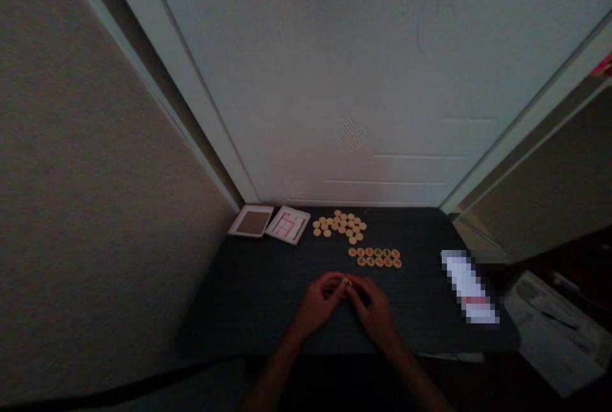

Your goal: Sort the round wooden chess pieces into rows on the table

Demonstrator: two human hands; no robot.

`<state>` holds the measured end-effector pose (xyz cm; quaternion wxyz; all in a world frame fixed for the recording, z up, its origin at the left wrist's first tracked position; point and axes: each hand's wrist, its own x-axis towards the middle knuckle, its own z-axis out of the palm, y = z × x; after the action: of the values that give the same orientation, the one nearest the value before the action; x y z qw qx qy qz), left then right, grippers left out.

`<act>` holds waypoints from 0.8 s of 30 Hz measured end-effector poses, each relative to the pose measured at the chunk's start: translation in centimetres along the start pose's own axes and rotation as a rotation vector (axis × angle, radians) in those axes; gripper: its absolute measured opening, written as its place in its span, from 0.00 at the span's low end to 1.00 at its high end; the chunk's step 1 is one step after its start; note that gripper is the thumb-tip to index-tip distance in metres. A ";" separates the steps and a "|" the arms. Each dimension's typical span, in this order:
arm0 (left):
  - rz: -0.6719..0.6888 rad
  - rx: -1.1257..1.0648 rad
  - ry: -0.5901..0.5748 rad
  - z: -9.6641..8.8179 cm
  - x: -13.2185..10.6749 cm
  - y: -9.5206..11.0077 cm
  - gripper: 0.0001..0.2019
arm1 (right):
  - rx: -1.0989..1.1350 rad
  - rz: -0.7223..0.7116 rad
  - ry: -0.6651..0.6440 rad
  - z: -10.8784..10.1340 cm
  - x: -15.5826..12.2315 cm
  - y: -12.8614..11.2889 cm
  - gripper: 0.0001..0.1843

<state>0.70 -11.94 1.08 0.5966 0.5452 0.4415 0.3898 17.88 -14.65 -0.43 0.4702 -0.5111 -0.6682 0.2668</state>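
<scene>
Near the front of the dark table, my left hand and my right hand meet at the fingertips. Between them they pinch a round xiangqi piece, pale wood with a dark mark on its face. Just beyond my fingers lie two neat rows of xiangqi pieces, face up with red and dark characters. Farther back, a loose cluster of pale round pieces shows plain faces. My fingers partly cover the held piece, so its character cannot be read.
At the back left sit an open box half with a brown inside and a white box half with red lines. A blurred white item lies at the table's right edge. A white door stands behind the table.
</scene>
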 end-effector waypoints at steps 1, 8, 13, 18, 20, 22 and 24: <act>-0.002 0.009 0.005 0.0 0.0 0.0 0.18 | 0.005 0.001 -0.014 0.0 0.0 0.0 0.15; 0.005 0.050 0.084 0.5 0.1 -0.1 0.16 | 0.020 -0.015 -0.052 0.1 -0.1 0.2 0.16; 0.025 0.077 0.078 0.5 -0.2 0.0 0.15 | 0.016 0.007 -0.071 0.4 -0.3 0.3 0.17; 0.033 0.051 0.048 0.2 -0.3 0.1 0.15 | 0.021 0.000 -0.063 0.4 -0.2 0.4 0.16; 0.036 0.059 0.041 0.1 -0.3 0.1 0.15 | 0.030 -0.008 -0.068 0.3 -0.1 0.4 0.16; 0.033 0.076 0.041 0.1 -0.2 0.1 0.16 | 0.040 -0.019 -0.076 0.3 0.1 0.3 0.16; 0.029 0.097 0.046 0.1 -0.1 0.1 0.15 | 0.047 -0.029 -0.080 0.2 0.2 0.3 0.16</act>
<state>0.76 -12.10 1.18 0.5536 0.5707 0.4654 0.3889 17.80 -14.38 -0.67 0.4588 -0.4792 -0.6873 0.2958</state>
